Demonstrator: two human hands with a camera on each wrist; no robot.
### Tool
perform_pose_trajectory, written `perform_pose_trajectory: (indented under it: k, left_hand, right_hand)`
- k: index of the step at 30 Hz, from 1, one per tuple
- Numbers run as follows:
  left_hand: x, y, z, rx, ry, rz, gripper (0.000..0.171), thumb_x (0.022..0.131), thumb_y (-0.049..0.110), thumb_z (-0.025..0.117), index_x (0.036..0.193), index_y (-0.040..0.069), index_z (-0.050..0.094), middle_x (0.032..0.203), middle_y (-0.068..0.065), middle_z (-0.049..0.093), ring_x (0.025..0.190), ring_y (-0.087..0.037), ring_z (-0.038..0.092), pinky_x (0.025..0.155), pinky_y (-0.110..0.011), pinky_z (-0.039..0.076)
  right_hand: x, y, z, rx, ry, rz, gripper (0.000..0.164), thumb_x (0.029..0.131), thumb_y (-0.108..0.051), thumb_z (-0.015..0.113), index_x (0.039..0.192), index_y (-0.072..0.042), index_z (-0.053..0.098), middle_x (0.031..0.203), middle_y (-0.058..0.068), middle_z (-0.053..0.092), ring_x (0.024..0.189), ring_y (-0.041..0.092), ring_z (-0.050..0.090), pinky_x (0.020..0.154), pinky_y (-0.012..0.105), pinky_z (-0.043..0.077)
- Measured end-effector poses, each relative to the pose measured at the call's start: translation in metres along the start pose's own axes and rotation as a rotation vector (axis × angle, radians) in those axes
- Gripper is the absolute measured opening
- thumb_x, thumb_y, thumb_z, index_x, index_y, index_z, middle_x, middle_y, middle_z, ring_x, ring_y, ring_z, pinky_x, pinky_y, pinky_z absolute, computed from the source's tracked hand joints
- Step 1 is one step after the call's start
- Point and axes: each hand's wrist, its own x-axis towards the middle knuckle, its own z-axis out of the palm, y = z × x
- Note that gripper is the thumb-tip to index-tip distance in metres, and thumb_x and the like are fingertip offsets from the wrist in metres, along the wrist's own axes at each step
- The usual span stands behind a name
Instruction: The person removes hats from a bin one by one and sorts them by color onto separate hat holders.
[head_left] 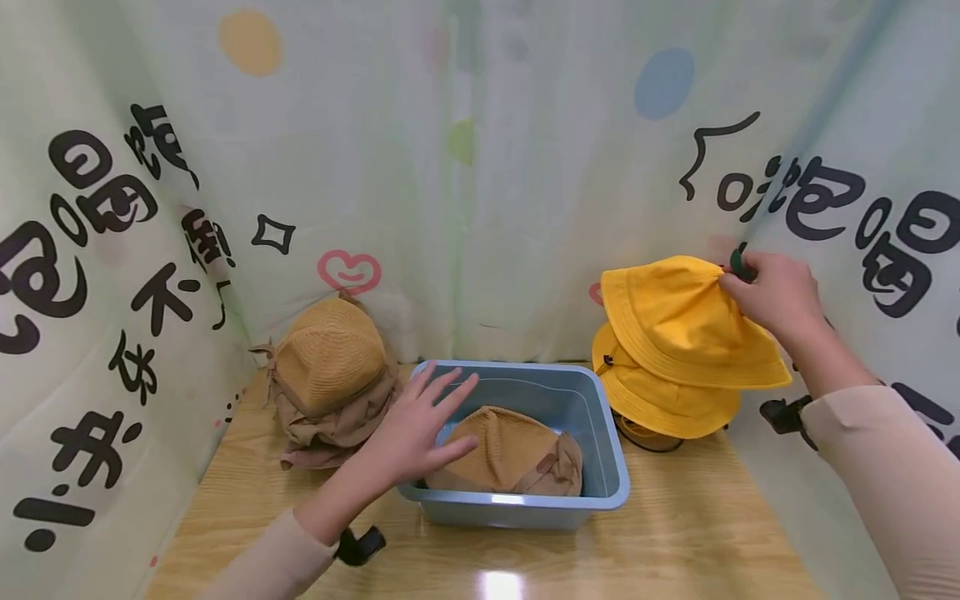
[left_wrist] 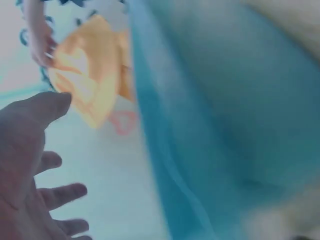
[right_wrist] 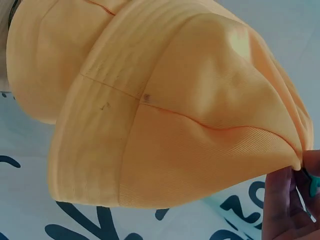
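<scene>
My right hand (head_left: 783, 296) pinches the crown of a yellow bucket hat (head_left: 663, 308), with a small green piece (head_left: 741, 262) showing at the fingertips. The held hat is tilted and overlaps more yellow hats (head_left: 660, 408) below it. In the right wrist view its stitched brim (right_wrist: 92, 145) and crown fill much of the picture. Over the left rim of a blue plastic bin (head_left: 510, 512), my left hand (head_left: 408, 429) is spread, holding nothing. Inside the bin lies a tan woven hat (head_left: 491, 450) with a brown fabric brim.
Left of the bin stands a stack of tan and brown hats (head_left: 330, 358). A black cord (head_left: 648, 446) hangs below the yellow hats on the right. Printed curtains (head_left: 480, 208) close off the wooden table (head_left: 480, 567) at the back and both sides.
</scene>
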Motion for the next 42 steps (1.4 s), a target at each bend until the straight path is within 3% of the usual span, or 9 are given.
perform_pose_trajectory:
  k: [4, 8, 14, 19, 23, 29, 35, 39, 42]
  left_hand:
    - [0.080, 0.022, -0.010, -0.119, 0.005, 0.048, 0.060, 0.097, 0.045, 0.061, 0.150, 0.020, 0.047, 0.143, -0.004, 0.055, 0.139, -0.030, 0.045, 0.111, -0.048, 0.039]
    - [0.149, 0.044, -0.004, -0.139, 0.002, 0.067, 0.053, 0.100, 0.042, 0.058, 0.147, 0.019, 0.051, 0.138, -0.002, 0.061, 0.128, -0.021, 0.054, 0.108, -0.037, 0.043]
    - [0.206, 0.067, 0.015, -0.071, -0.003, 0.037, 0.054, 0.102, 0.050, 0.051, 0.147, 0.021, 0.051, 0.138, 0.002, 0.061, 0.125, -0.017, 0.055, 0.108, -0.033, 0.041]
    - [0.243, 0.087, 0.034, -0.098, -0.036, 0.003, 0.054, 0.101, 0.053, 0.050, 0.145, 0.021, 0.052, 0.132, 0.004, 0.065, 0.120, -0.012, 0.058, 0.104, -0.028, 0.043]
    - [0.267, 0.105, 0.053, -0.118, -0.048, -0.036, 0.054, 0.099, 0.055, 0.053, 0.141, 0.022, 0.054, 0.128, 0.007, 0.066, 0.113, -0.009, 0.061, 0.093, -0.025, 0.048]
    - [0.281, 0.119, 0.073, -0.125, 0.000, -0.149, 0.046, 0.095, 0.055, 0.060, 0.130, 0.025, 0.062, 0.119, 0.011, 0.068, 0.100, -0.008, 0.062, 0.081, -0.023, 0.052]
    - [0.291, 0.122, 0.080, -0.124, 0.072, -0.138, 0.032, 0.097, 0.045, 0.062, 0.120, 0.024, 0.067, 0.113, 0.011, 0.069, 0.099, -0.007, 0.064, 0.084, -0.023, 0.051]
    - [0.296, 0.123, 0.084, -0.090, 0.106, -0.139, 0.016, 0.101, 0.037, 0.059, 0.108, 0.027, 0.069, 0.102, 0.012, 0.068, 0.092, -0.009, 0.062, 0.075, -0.027, 0.052]
    - [0.298, 0.124, 0.087, -0.094, 0.123, -0.135, 0.014, 0.103, 0.031, 0.055, 0.102, 0.027, 0.068, 0.096, 0.011, 0.065, 0.087, -0.011, 0.061, 0.070, -0.029, 0.052]
  right_hand:
    - [-0.002, 0.002, 0.001, 0.053, 0.011, 0.027, 0.037, 0.098, -0.037, 0.052, 0.099, 0.000, 0.061, 0.083, 0.018, 0.064, 0.081, 0.033, 0.055, 0.062, 0.033, 0.043]
    - [-0.003, 0.000, 0.007, 0.093, 0.027, 0.031, 0.036, 0.098, -0.037, 0.054, 0.099, -0.001, 0.062, 0.084, 0.018, 0.066, 0.071, 0.026, 0.061, 0.059, 0.026, 0.046]
    - [-0.006, -0.005, 0.014, 0.110, 0.053, 0.006, 0.035, 0.098, -0.036, 0.055, 0.097, -0.002, 0.063, 0.091, 0.019, 0.067, 0.063, 0.016, 0.062, 0.057, 0.023, 0.047]
    - [-0.009, -0.005, 0.010, 0.125, 0.072, 0.018, 0.035, 0.099, -0.036, 0.056, 0.099, -0.002, 0.063, 0.091, 0.020, 0.066, 0.068, 0.023, 0.062, 0.056, 0.022, 0.047]
    - [-0.012, -0.004, 0.010, 0.146, 0.066, 0.020, 0.037, 0.099, -0.035, 0.057, 0.104, 0.001, 0.063, 0.094, 0.022, 0.064, 0.072, 0.025, 0.063, 0.056, 0.016, 0.048]
    - [-0.013, -0.003, 0.013, 0.168, 0.066, 0.017, 0.036, 0.099, -0.036, 0.058, 0.105, -0.001, 0.063, 0.096, 0.021, 0.065, 0.065, 0.019, 0.064, 0.056, 0.017, 0.049]
    - [-0.014, 0.001, 0.010, 0.188, 0.075, 0.019, 0.034, 0.099, -0.036, 0.059, 0.102, -0.003, 0.063, 0.098, 0.020, 0.064, 0.065, 0.016, 0.064, 0.056, 0.017, 0.050]
    - [-0.015, 0.003, 0.009, 0.204, 0.067, 0.000, 0.033, 0.098, -0.035, 0.059, 0.102, -0.003, 0.063, 0.100, 0.019, 0.063, 0.067, 0.017, 0.065, 0.056, 0.016, 0.051]
    - [-0.015, 0.009, 0.006, 0.202, 0.050, -0.012, 0.035, 0.098, -0.038, 0.058, 0.102, -0.004, 0.064, 0.099, 0.018, 0.065, 0.068, 0.016, 0.065, 0.058, 0.017, 0.051]
